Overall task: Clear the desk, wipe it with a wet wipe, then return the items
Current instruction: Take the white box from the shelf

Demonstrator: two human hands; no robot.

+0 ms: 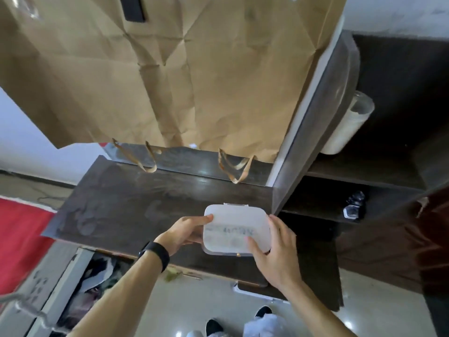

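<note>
Dark wood-grain desk (136, 203), glossy and streaked, runs beneath a creased brown paper bag (170, 69) with flat loop handles. At its near right end, a frosted, rounded-rectangular plastic box (237, 229) carries blurred, unreadable print. Left hand (187, 232), a black band at its wrist, and right hand (274, 251) grip its opposite sides.

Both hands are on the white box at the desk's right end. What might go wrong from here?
The plastic box is gripped only at its edges by the left hand and right hand, near the desk front edge, so it could slip to the floor. The desk looks streaky, perhaps damp. The paper bag handles hang onto the desk and may snag.
</note>
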